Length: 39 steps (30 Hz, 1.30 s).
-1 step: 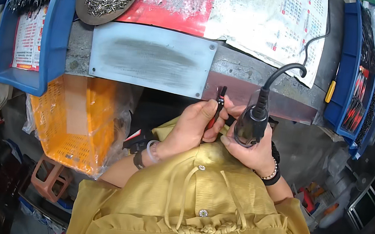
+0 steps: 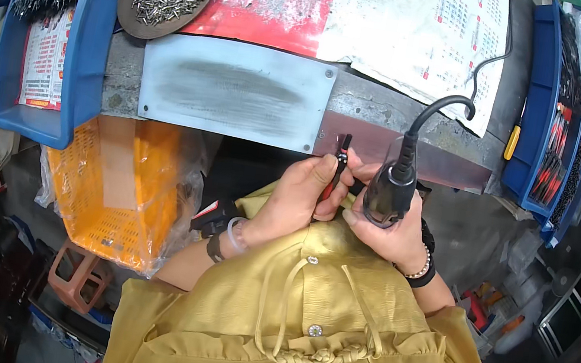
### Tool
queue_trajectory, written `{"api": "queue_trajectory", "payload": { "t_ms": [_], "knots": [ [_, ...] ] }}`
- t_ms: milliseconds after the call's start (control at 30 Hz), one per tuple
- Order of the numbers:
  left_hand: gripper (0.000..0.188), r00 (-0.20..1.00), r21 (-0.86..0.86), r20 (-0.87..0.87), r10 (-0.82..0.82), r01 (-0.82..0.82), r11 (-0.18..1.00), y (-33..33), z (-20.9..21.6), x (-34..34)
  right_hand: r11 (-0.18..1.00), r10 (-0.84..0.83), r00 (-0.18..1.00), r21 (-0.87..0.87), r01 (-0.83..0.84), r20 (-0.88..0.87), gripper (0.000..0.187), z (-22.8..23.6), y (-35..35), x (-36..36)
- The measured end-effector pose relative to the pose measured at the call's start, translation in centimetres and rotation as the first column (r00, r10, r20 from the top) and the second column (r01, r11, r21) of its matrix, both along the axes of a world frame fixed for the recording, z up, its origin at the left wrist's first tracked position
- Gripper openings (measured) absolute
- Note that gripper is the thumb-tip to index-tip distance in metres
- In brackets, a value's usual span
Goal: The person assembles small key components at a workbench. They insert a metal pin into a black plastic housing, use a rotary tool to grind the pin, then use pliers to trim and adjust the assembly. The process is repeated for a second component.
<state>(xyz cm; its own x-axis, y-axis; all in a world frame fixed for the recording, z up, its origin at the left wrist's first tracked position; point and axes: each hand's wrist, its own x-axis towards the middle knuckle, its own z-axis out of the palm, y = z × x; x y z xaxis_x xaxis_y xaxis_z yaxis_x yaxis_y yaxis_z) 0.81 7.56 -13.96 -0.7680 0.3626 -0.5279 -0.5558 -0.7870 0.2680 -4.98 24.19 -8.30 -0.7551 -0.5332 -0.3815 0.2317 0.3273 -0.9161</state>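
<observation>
My left hand (image 2: 302, 187) is closed, pinching a slim black-and-red hand tool (image 2: 341, 160) upright between thumb and fingers. I cannot make out its exact kind. My right hand (image 2: 390, 230) is wrapped round a dark, rounded corded power tool (image 2: 387, 196), whose thick cable rises from its top end. My right fingertips reach across to the slim black-and-red piece, close beside my left thumb. The working end of the corded tool is hidden by the hand. Both hands are just off the bench's near edge, in front of my yellow top.
A brown dish (image 2: 138, 22) of small metal pins stands on the bench, left of a pale metal plate (image 2: 231, 124). Blue bins (image 2: 87, 61) at left and right hold similar red-and-black pieces. An orange crate (image 2: 149, 220) lined with plastic sits below left. A yellow-handled tool (image 2: 512, 142) lies at right.
</observation>
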Motion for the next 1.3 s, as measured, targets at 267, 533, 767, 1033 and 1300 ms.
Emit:
{"api": "queue_trajectory", "payload": {
  "t_ms": [267, 533, 767, 1033, 1300],
  "knots": [
    [0.036, 1.000, -0.167, -0.011, -0.002, 0.001, 0.986, 0.5, 0.1, 0.3, 0.996, -0.029, 0.995, 0.084, 0.021, 0.092, 0.054, 0.9, -0.6, -0.6],
    [0.026, 0.997, -0.159, -0.019, -0.078, 0.074, 0.984, -0.5, 1.1, -0.2, 0.993, -0.060, 0.990, 0.096, 0.073, -0.130, 0.055, 1.8, 0.1, -1.2],
    [0.023, 0.992, -0.220, -0.043, -0.119, 0.107, 0.970, -1.0, 1.6, -0.5, 0.773, -0.177, 0.871, -0.613, -0.165, -0.459, 0.062, 6.4, -0.7, -3.4],
    [0.021, 0.996, -0.215, 0.019, -0.088, 0.090, 0.972, -0.9, 2.0, -0.3, 0.738, -0.033, 0.763, -0.530, -0.417, -0.646, 0.057, 5.6, -3.8, -3.8],
    [0.018, 0.993, -0.173, 0.071, -0.094, 0.105, 0.979, -1.0, 1.8, -0.4, 0.702, -0.103, 0.846, -0.641, -0.310, -0.522, 0.043, 5.3, -5.3, -3.4]
  ]
}}
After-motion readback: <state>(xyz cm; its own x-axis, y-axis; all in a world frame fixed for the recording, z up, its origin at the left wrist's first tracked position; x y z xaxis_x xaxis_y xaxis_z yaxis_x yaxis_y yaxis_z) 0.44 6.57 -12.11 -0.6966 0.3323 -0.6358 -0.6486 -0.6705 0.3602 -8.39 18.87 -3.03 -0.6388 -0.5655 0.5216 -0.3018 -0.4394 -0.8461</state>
